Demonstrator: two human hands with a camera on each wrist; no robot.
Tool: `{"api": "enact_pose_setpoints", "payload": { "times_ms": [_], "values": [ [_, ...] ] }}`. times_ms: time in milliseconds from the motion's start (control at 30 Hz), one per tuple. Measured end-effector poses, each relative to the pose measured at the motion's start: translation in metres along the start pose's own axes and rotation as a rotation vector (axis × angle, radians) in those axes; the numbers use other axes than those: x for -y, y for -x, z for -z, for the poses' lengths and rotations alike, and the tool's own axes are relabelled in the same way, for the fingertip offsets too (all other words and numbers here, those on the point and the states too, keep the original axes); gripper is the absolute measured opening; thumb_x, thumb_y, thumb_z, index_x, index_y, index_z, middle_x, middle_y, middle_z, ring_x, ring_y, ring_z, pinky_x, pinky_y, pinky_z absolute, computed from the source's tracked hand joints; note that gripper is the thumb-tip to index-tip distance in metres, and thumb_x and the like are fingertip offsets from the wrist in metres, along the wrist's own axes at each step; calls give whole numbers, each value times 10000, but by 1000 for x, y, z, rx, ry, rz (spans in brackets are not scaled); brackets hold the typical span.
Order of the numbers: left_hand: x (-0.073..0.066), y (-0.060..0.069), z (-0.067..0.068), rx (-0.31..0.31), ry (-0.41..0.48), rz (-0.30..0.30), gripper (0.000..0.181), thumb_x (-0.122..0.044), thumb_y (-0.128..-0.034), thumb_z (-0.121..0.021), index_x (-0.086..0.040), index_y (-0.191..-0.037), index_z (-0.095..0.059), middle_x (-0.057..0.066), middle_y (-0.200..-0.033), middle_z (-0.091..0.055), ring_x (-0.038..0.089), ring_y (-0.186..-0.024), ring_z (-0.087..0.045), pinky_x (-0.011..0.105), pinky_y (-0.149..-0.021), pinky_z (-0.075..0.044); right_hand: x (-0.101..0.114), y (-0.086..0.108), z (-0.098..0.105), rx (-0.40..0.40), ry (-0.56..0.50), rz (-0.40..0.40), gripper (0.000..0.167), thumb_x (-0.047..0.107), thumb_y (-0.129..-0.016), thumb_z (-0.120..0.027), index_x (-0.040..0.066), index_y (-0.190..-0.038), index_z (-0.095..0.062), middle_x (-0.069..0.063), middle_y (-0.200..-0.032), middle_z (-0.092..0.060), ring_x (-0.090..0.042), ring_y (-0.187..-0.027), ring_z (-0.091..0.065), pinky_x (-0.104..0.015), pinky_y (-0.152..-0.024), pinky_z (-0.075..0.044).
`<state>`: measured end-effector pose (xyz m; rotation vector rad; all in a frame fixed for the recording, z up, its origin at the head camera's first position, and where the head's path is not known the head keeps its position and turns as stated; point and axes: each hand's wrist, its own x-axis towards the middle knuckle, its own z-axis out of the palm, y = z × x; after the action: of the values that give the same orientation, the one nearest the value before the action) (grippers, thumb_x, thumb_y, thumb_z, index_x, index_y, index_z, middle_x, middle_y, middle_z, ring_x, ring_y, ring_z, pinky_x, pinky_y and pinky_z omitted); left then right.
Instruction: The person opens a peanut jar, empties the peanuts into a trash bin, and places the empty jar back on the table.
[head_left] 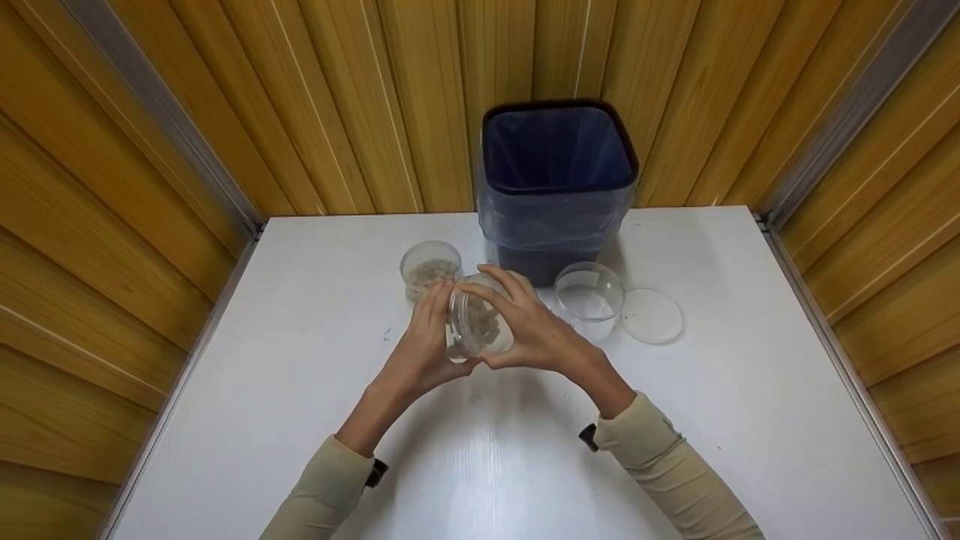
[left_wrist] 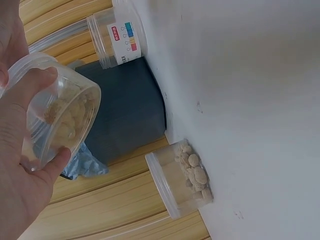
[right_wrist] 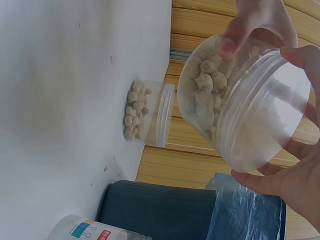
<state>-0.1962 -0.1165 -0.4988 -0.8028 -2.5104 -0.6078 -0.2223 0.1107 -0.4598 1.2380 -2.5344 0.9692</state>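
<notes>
My two hands hold a clear round plastic jar tilted on its side above the table. Pale beige nut-like lumps show through its wall. My left hand grips the jar's body. The fingers of my right hand curl round the broad lid end, which appears to be covered. Behind my left hand stands a similar jar, upright and partly filled with the same lumps. To the right of my right hand is a clear jar with a printed label, no lumps visible inside.
A round clear lid lies flat beside the labelled jar. At the back of the white table stands a dark bin lined with a thin plastic bag. Wood-look panels enclose the back and sides.
</notes>
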Motion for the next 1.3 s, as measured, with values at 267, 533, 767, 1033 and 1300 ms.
{"api": "enact_pose_setpoints", "payload": {
  "times_ms": [267,533,767,1033,1300],
  "values": [
    [14,7,9,-31,5,57,1266,-316,-613,-983,48,-1545,-208,272,-1543,-341,417,-1444,-332,493,-1167,-371,-12,8,9,-55,-59,-111,949,418,-755,-889,306,-1546,-377,-109,-1636,-249,-391,-1455,-294,-617,-1031,-461],
    [26,19,15,-64,64,128,1293,-290,-599,-990,10,-1568,-189,240,-1562,-293,377,-1465,-291,483,-1148,-400,-31,20,8,-110,-74,-151,961,398,-745,-905,199,-1518,-370,-177,-1602,-260,-345,-1480,-279,-585,-1115,-391],
    [33,27,16,-102,94,141,1294,-300,-610,-980,-8,-1580,-176,234,-1553,-300,351,-1461,-290,462,-1077,-477,-44,30,2,-118,-93,-220,960,351,-729,-922,149,-1483,-363,-202,-1583,-260,-359,-1477,-275,-588,-1139,-365],
    [34,27,17,-128,143,129,1268,-283,-631,-968,-10,-1581,-173,219,-1565,-287,333,-1460,-293,445,-1029,-516,-58,40,-10,-142,-95,-236,966,297,-691,-942,35,-1413,-355,-222,-1495,-310,-379,-1444,-293,-551,-1163,-335],
    [30,25,19,-137,142,121,1293,-303,-630,-973,-30,-1593,-155,205,-1576,-274,328,-1471,-280,470,-1045,-502,-63,44,-20,-103,-116,-296,998,343,-736,-915,94,-1503,-326,-185,-1515,-293,-344,-1443,-284,-548,-1174,-322]
  ]
}}
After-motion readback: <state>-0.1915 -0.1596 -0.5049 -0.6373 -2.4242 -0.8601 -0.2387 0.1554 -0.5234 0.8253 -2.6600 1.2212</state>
